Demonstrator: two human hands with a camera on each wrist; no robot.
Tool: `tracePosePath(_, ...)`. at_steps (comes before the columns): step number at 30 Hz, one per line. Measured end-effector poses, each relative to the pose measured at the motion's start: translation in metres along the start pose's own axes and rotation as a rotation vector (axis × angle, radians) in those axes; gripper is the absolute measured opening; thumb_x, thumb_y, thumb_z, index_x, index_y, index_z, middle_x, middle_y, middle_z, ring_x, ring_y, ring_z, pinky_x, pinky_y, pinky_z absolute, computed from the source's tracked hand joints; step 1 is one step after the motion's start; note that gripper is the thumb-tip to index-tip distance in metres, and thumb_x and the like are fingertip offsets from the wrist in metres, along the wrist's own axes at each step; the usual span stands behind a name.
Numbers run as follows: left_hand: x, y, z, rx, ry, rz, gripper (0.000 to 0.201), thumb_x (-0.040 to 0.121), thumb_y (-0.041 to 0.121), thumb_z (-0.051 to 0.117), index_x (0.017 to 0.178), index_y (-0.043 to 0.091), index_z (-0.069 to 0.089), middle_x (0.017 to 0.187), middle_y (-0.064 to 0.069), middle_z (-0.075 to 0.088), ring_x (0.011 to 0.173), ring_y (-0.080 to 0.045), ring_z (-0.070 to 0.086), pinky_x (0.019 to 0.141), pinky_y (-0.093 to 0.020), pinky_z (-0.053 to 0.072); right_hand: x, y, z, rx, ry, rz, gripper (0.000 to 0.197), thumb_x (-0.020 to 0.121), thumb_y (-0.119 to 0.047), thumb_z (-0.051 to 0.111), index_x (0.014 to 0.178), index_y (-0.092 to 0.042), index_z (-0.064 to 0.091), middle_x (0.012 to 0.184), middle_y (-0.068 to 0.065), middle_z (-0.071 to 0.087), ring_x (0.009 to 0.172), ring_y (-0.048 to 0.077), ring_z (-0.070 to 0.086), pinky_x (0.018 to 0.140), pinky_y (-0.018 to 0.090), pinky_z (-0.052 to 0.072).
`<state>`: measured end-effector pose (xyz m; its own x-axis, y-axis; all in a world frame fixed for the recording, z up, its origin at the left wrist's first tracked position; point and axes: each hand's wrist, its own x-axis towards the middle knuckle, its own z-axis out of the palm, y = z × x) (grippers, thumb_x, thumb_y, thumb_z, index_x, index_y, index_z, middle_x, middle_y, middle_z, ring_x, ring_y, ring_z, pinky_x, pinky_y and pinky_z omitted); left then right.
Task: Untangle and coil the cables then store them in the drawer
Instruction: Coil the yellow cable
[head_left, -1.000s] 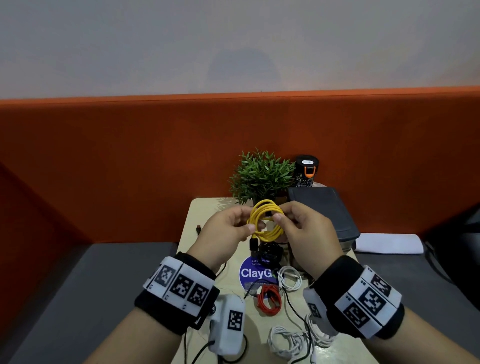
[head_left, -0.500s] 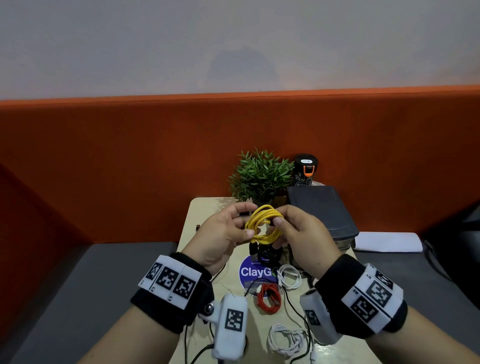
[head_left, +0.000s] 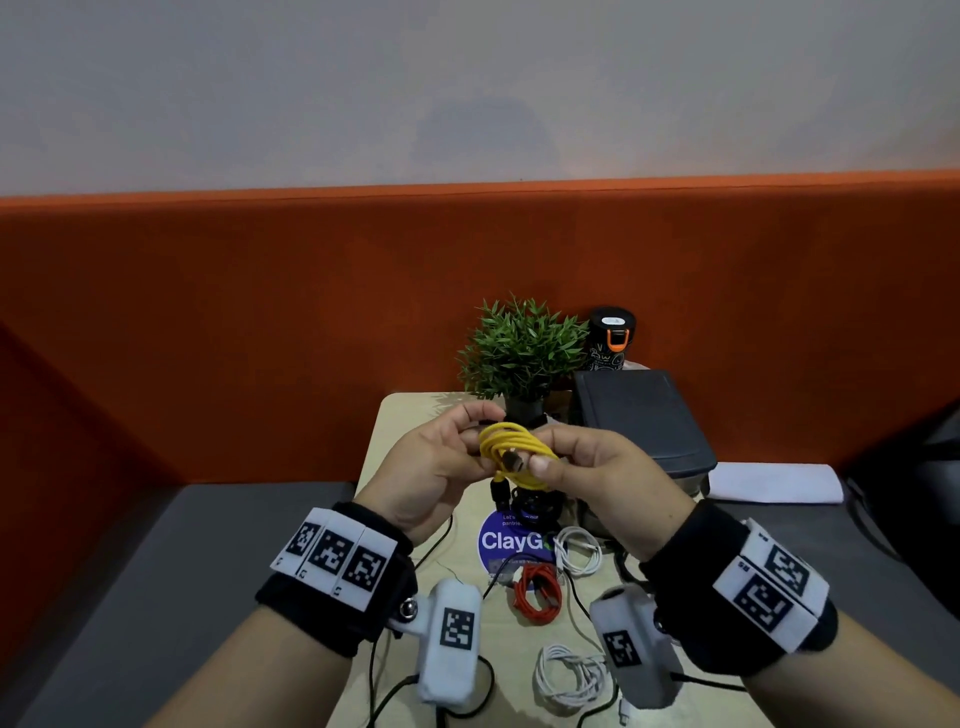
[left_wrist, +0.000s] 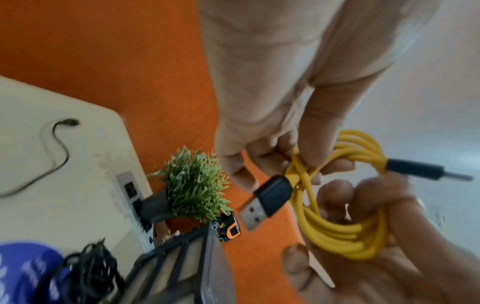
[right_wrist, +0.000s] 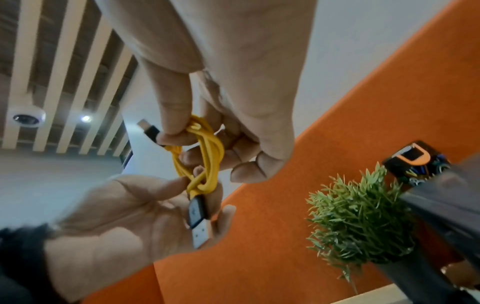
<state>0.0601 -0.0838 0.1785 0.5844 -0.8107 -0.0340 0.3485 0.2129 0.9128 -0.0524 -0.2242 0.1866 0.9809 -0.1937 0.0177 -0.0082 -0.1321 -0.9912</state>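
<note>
Both hands pinch the coiled yellow rubber USB cable (head_left: 511, 454) mid-air above the beige table (head_left: 410, 415): left hand (head_left: 431, 467), right hand (head_left: 597, 467). Risk: black plug ends hang loose, so either grip easing probably lets the loops spring open and re-tangle before the drawer, which I can't identify here.

On my desk (head_left: 395, 431) lies a round blue sticker (head_left: 511, 543) where I read "ClayG" in white; the rest is hidden by a cable. Small lines above it start "Let's" and "pantrie", too tiny beyond that. Nothing else reads clearly.
</note>
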Motion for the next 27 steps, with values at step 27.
tracePosePath(27, 0.003, -0.016, 0.005, 0.778, 0.288, 0.327, 0.003, 0.09, 0.012, 0.062, 0.09, 0.016, 0.062, 0.088, -0.001, 0.069, 0.077, -0.01, 0.069, 0.069, -0.025, 0.055, 0.004, 0.018, -0.006, -0.055, 0.148, 0.162, 0.012, 0.085, -0.016, 0.069, 0.096, -0.011, 0.07, 0.062, 0.005, 0.06, 0.049, 0.011, 0.052, 0.05, 0.023, 0.044)
